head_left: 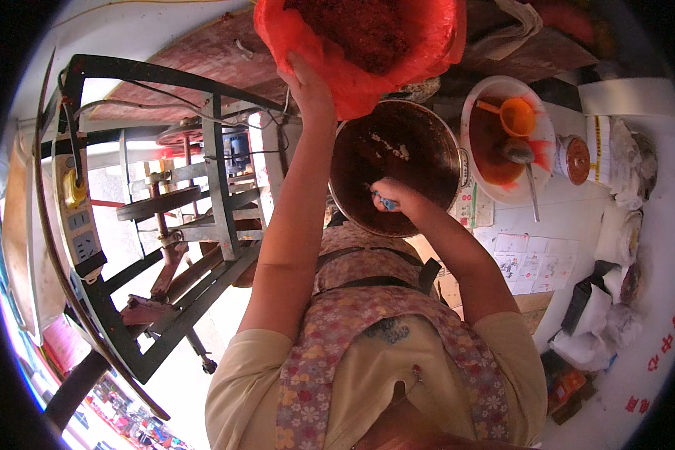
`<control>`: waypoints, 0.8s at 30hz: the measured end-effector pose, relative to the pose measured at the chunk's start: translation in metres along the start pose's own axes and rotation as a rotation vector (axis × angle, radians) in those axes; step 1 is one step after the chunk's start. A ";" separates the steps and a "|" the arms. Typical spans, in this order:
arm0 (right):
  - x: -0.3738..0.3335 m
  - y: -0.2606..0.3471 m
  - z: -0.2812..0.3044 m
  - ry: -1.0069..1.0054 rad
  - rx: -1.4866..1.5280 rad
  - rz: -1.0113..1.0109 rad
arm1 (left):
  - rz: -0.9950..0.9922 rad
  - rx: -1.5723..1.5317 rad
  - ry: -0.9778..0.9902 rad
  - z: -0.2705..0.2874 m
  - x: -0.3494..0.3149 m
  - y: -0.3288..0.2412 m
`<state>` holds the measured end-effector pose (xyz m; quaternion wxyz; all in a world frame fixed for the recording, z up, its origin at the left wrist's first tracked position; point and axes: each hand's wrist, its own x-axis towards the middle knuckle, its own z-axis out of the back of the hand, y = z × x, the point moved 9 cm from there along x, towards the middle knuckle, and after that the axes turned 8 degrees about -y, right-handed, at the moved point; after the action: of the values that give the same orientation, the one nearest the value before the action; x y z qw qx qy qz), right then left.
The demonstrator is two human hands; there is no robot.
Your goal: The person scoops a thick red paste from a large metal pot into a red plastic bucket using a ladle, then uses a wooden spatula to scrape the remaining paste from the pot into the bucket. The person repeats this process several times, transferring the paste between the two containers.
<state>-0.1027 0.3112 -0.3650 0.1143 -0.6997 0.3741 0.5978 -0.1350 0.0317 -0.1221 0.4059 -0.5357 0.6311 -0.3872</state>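
My left hand (307, 88) reaches far forward, its fingers closed on the edge of a red plastic bag (352, 94). The bag lines a container whose own wall is hidden, and dark red, crumbly paste (352, 30) fills it. Just below stands a large round metal pot (336, 176) with dark brown-red residue on its inner wall and pale bits inside. Over the near part of this pot, my right hand (394, 196) is closed around a small blue object (386, 202). Most of that object is hidden by the fingers, so its kind cannot be told.
Right of the pot stands a white basin (476, 176) of red liquid, with an orange dipper (517, 116) and a metal ladle (519, 152). A lidded jar (576, 159) is beyond it. At left is a black metal frame (217, 172) with a power strip (82, 225).
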 end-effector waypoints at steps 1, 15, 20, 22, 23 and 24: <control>0.000 0.008 -0.008 -0.010 -0.007 0.017 | -0.011 -0.015 0.010 -0.001 -0.001 -0.002; -0.157 0.022 -0.010 -0.016 -0.232 0.217 | -0.018 -0.029 0.036 -0.005 0.001 -0.006; -0.239 0.025 0.007 0.057 0.052 0.165 | 0.015 -0.016 0.038 -0.004 0.003 0.001; -0.274 0.026 0.011 0.128 0.161 0.177 | 0.022 -0.032 0.063 -0.006 0.002 0.000; -0.293 0.030 0.014 0.154 0.258 0.243 | 0.029 -0.013 0.047 -0.005 0.003 0.000; -0.311 0.028 0.023 0.086 0.290 0.270 | 0.030 0.000 0.037 -0.004 0.002 -0.001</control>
<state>-0.1402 0.4267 -0.0761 0.1167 -0.6442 0.5514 0.5171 -0.1381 0.0295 -0.1200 0.3999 -0.5187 0.6466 -0.3910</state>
